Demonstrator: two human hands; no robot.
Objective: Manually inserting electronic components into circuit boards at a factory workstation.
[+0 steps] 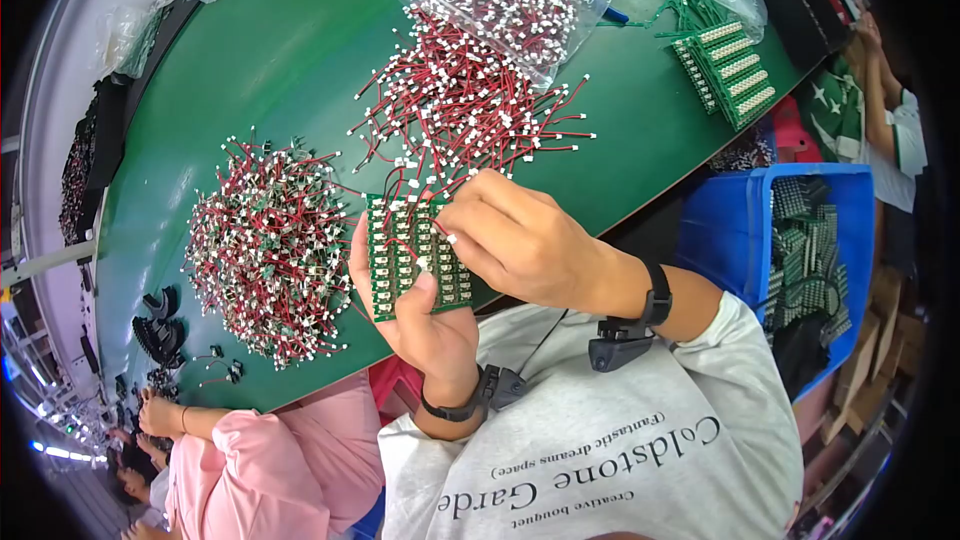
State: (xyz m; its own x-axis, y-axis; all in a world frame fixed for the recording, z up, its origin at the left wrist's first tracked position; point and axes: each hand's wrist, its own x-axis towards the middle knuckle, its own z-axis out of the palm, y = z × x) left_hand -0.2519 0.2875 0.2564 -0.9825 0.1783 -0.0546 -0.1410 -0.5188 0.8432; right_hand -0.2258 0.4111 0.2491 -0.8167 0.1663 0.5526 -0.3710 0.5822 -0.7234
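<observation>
My left hand (432, 332) holds a green circuit board panel (408, 265) from below, its thumb on the face. The panel carries rows of small white connectors, and short red wires lie across it. At the panel's upper right, my right hand (525, 240) is closed, its fingertips pinched at a red wire with a white plug (450, 238); the fingers partly hide it. Beyond the panel lies a heap of red wires with white plugs (460, 110). To its left is a pile of small green boards with red wires attached (265, 250).
A clear plastic bag (560, 15) covers part of the far wires. Stacked green panels (728, 75) stand at the table's (290, 30) far right. A blue crate (700, 230) with many panels is at my right. A co-worker in pink (280, 460) sits at my left.
</observation>
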